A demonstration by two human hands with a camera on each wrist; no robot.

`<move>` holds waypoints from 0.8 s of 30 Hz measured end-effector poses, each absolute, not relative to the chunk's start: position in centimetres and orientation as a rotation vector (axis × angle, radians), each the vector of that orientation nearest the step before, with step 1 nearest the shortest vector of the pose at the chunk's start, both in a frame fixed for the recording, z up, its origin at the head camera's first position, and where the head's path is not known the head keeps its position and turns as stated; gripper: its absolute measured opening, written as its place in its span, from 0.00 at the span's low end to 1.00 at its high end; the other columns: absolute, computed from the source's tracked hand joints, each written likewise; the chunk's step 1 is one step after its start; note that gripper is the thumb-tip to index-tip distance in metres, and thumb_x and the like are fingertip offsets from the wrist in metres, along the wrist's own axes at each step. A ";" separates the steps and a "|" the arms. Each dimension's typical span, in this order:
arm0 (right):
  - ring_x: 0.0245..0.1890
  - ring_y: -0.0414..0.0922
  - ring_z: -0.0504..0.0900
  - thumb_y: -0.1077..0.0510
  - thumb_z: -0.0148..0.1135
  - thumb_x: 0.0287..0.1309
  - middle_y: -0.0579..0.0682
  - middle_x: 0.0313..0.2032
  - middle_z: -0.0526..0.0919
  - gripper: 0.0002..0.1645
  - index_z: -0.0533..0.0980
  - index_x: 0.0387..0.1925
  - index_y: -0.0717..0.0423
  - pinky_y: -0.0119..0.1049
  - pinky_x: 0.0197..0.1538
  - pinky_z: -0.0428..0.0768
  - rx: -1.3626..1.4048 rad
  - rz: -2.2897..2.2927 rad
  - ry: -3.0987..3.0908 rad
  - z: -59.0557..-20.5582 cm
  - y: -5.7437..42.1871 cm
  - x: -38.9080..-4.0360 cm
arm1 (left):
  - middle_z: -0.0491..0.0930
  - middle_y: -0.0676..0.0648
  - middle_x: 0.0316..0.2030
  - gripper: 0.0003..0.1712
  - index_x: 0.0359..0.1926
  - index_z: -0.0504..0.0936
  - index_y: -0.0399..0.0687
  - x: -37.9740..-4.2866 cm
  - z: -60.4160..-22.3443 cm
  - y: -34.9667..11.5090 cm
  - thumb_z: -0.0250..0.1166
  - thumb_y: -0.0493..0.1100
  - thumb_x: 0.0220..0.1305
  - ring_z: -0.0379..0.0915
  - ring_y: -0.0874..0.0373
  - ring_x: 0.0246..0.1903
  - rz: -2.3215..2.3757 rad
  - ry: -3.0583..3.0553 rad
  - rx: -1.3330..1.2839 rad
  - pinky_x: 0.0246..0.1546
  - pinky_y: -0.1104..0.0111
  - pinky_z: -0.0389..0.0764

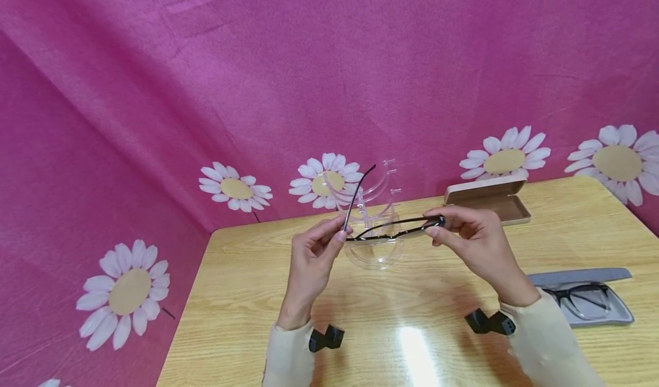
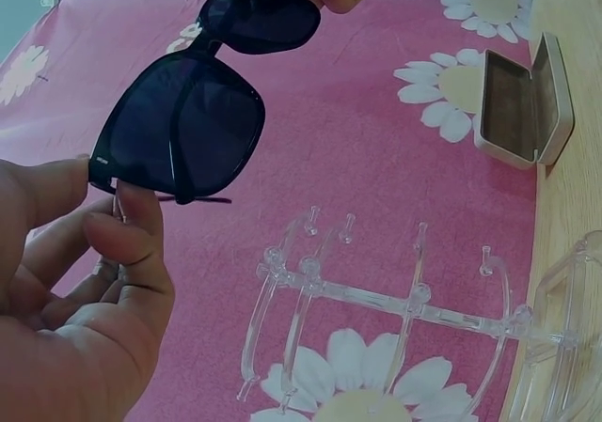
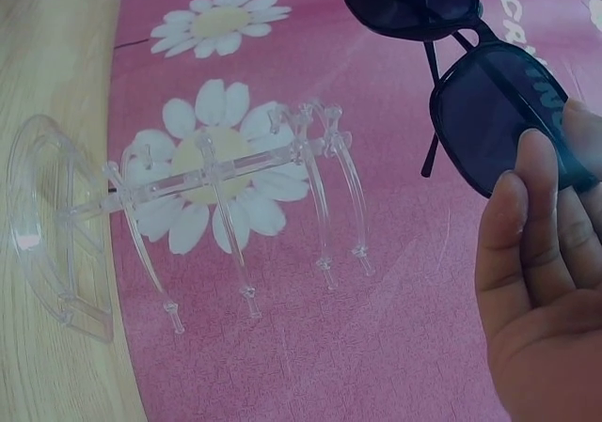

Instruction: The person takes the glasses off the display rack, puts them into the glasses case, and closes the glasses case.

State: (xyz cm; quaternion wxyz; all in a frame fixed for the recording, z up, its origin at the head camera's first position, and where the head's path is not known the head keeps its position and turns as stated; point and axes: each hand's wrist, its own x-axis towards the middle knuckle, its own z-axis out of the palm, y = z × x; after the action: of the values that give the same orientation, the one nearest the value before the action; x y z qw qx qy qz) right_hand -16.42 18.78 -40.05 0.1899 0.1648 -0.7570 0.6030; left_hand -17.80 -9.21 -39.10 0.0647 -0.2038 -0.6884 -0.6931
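Head view shows, nearest, two pale sleeves [image 1: 290, 352] with small black devices [image 1: 326, 338] at the wrists, then the two hands holding one pair of black sunglasses [image 2: 198, 112] between them, above the wooden table [image 1: 247, 295]. The left hand [image 1: 311, 264] pinches one end of the frame between thumb and fingers; the right hand [image 1: 481, 244] pinches the opposite end in the same manner. One temple rises from the left fingers, pointing away. From above, the front is nearly a thin line; both wrist views show instead the broad, dark lenses.

Only the head view gives the grey case [image 1: 579, 275], lying open to the right of the right fingers and nearer than they are, with clear-lens eyeglasses [image 1: 589, 300] inside. Just beyond the fingers is the transparent stand [image 3: 221, 170]; its four curved arms can be counted in the wrist views. Farther beyond the right fingers, the brown case [image 1: 484, 190] is open; the left wrist view has it too.

Behind everything hangs the pink cloth [image 1: 360, 61] with white daisies [image 1: 131, 291]. White letters [image 3: 511, 13] on it are visible only from the right wrist: C and A can be read, the remainder is unclear behind the lens. A tiny light mark on the frame, above the left fingers in the left wrist view, is too small for reading.
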 end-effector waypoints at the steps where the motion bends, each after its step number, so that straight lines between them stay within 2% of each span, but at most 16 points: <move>1: 0.23 0.35 0.83 0.76 0.70 0.57 0.34 0.24 0.86 0.15 0.86 0.46 0.63 0.35 0.19 0.68 0.464 1.695 -2.128 -40.1 18.8 -16.4 | 0.81 0.18 0.49 0.18 0.60 0.79 0.21 -17.8 -39.1 -9.3 0.61 0.27 0.71 0.83 0.72 0.45 -2.093 -2.083 -0.627 0.51 0.80 0.85; 8: 0.23 0.34 0.83 0.76 0.69 0.57 0.33 0.24 0.86 0.16 0.86 0.46 0.63 0.35 0.19 0.67 0.482 1.713 -2.108 -40.2 18.7 -16.5 | 0.80 0.20 0.50 0.19 0.61 0.79 0.22 -17.7 -38.9 -9.7 0.62 0.29 0.72 0.83 0.71 0.47 -2.105 -2.132 -0.695 0.52 0.80 0.84; 15: 0.21 0.33 0.82 0.77 0.69 0.56 0.35 0.22 0.85 0.17 0.87 0.45 0.61 0.36 0.18 0.66 0.464 1.748 -2.079 -40.2 18.4 -16.4 | 0.85 0.26 0.45 0.25 0.60 0.82 0.29 -17.5 -38.9 -9.4 0.73 0.26 0.60 0.80 0.68 0.38 -1.982 -2.162 -0.637 0.33 0.80 0.79; 24: 0.20 0.34 0.82 0.76 0.69 0.57 0.34 0.22 0.85 0.15 0.86 0.46 0.63 0.36 0.19 0.67 0.450 1.726 -2.115 -40.1 18.4 -16.3 | 0.85 0.27 0.43 0.23 0.57 0.84 0.29 -17.5 -38.9 -9.2 0.73 0.25 0.59 0.81 0.68 0.39 -1.956 -2.157 -0.621 0.39 0.80 0.83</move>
State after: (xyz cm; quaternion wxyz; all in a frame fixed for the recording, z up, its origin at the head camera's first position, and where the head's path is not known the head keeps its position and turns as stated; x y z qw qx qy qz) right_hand -16.34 18.44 -40.06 0.1864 0.1597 -0.7509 0.6131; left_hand -17.55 -9.21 -38.86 0.0822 -0.2080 -0.7221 -0.6547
